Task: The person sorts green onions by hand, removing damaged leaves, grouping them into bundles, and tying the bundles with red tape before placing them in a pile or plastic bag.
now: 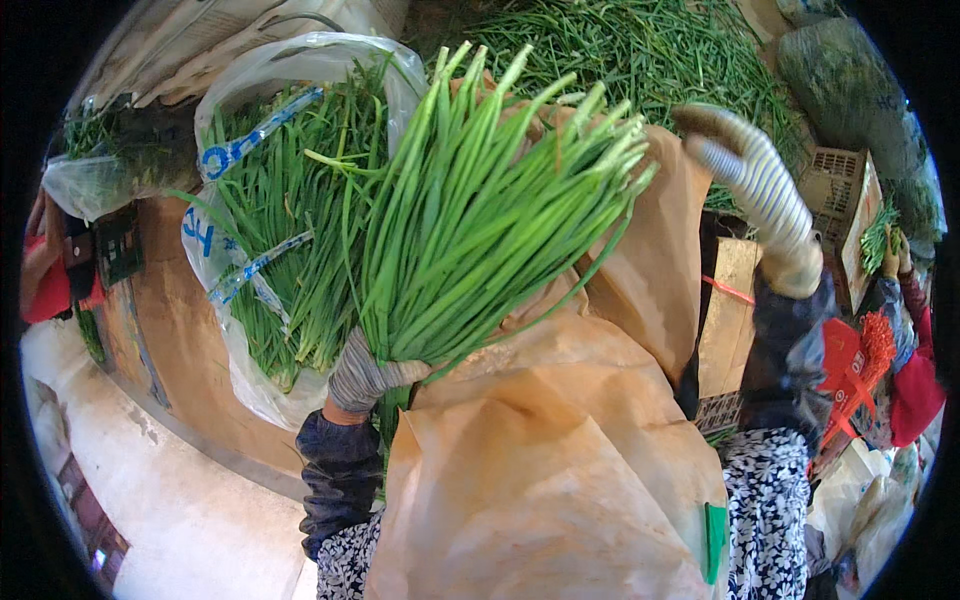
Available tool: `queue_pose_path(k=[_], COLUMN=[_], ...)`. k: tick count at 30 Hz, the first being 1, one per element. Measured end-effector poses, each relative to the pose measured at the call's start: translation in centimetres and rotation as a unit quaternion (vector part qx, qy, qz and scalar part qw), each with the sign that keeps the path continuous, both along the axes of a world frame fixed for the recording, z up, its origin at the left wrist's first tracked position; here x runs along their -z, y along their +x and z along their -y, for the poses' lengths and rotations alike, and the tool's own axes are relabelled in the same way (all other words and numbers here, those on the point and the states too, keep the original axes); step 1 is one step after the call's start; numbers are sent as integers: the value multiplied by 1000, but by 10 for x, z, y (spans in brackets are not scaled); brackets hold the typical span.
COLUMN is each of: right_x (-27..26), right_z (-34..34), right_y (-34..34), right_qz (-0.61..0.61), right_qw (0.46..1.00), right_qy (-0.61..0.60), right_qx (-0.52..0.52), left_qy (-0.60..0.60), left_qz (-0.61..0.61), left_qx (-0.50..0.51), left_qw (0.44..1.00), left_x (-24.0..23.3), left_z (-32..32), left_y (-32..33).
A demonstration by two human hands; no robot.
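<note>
My left hand (pixel 375 371), in a grey knitted glove, grips a fanned bunch of long green leafy stalks (pixel 465 247) near its narrow end. The pale cut ends spread up and to the right, over a tan apron (pixel 540 450) on my lap. My right hand (pixel 720 154), in a striped glove, is raised right of the stalk ends, apart from them and blurred. Its fingers are apart and nothing shows in them. Left of the bunch, more green stalks (pixel 292 225) lie in a clear plastic bag (pixel 225 97) with blue-printed strips.
A heap of loose green leaves (pixel 637 52) covers the floor ahead. At the right stand a plastic crate (pixel 832 180), a cardboard box (pixel 726 315) and a bundle of red ties (pixel 874 349). Another person's gloved hands (pixel 892 259) hold greens at the far right; a person in red (pixel 41 277) is at the far left.
</note>
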State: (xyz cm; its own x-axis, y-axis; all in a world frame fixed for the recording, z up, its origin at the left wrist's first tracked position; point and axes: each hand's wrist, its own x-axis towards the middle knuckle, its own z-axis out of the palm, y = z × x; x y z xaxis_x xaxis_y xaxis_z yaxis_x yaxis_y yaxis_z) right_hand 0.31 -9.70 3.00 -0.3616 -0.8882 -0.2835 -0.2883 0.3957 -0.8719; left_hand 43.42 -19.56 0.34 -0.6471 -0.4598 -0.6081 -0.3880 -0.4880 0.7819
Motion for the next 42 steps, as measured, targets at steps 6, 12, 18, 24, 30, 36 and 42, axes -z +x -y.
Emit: queue_pose_path(k=[6, 12, 18, 24, 30, 36, 42], right_x=[-5, 7, 25, 24, 14, 32, -29], right_z=[-51, -15, -29, -4, 43, 50, 118], right_y=[89, 112, 76, -35, 33, -46, 60], right_qz=[212, 400, 631, 382, 185, -216, -372], right_qw=[935, 900, 745, 871, 981, 966, 900], right_qy=[-69, 18, -154, -198, -37, -9, 29], right_qx=[278, 170, 149, 238, 54, 145, -225], left_qy=[29, 81, 67, 43, -1, -91, -82], left_qz=[-6, -44, -34, -17, -22, 25, 66], left_qx=[-17, -72, -9, -17, -9, 51, 100], left_qw=[999, 993, 997, 999, 1000, 994, 989], left_x=[13, 17, 10, 15, 9, 4, 5], left_z=[-3, -7, -2, -2, -2, -4, -5], left_y=[0, 5, -2, 8, 2, -8, 3])
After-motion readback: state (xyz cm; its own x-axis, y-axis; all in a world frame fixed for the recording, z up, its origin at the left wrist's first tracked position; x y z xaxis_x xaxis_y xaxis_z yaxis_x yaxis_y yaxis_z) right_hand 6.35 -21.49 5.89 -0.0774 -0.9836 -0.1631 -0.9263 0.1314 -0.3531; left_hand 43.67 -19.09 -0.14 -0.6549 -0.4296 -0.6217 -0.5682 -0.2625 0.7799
